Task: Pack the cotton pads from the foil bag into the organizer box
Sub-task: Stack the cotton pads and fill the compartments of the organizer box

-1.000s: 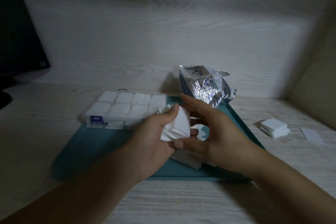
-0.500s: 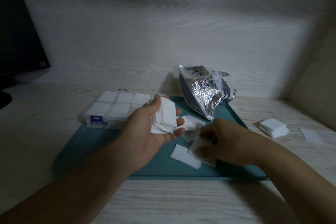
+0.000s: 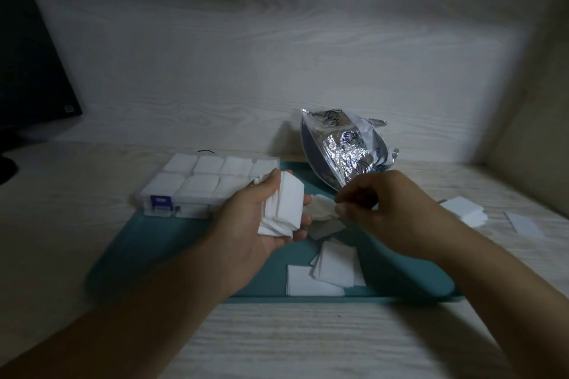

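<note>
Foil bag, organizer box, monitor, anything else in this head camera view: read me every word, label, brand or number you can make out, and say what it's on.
No text here can be quoted.
Foil bag: blue printing, too blurred to read.
Dark monitor: small square mark at its lower corner, too small to read.
Organizer box: blue latch, no lettering visible.

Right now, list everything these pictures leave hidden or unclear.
- Foil bag, head view: its inside is dark, so any cotton pads left in it cannot be seen.
- Organizer box: the left hand and its stack of pads cover the box's right end.
- Right hand: motion blur smears the pinched pad; one or several, unclear.
- Monitor: cut off by the left edge.
</note>
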